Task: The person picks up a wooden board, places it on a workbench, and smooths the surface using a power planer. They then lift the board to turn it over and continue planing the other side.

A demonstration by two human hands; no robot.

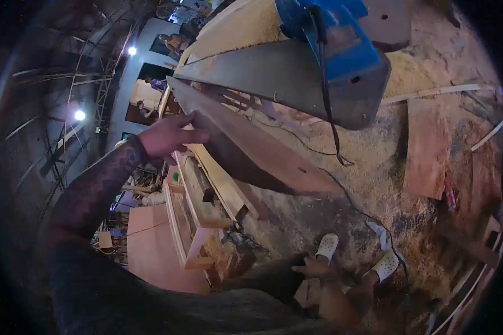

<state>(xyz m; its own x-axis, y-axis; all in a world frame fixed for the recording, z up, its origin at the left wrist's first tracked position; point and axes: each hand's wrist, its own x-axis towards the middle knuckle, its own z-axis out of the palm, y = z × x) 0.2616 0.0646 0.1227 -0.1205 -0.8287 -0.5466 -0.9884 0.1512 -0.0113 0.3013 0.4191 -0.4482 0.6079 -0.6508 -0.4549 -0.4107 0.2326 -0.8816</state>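
Observation:
My left hand [172, 137] reaches out at the left and grips the edge of a tapered wooden board [257, 145], its fingers bent over the edge. The board slants down to the right, with a small dark slot near its far end. Low in the view, near my feet, is my right hand [314, 267]; it is dim and blurred, and I cannot make out whether anything is in it. Beyond the board, a blue power tool [341, 47] rests on a dark, flat panel [251, 70], its black cord [325, 95] hanging down.
A wooden frame [193, 234] and a wide sheet [156, 240] stand at the lower left. Sawdust covers the ground around my white clogs [328, 245]. A thin cable trails near them. Planks [430, 145] lie at the right. Several people are in the background.

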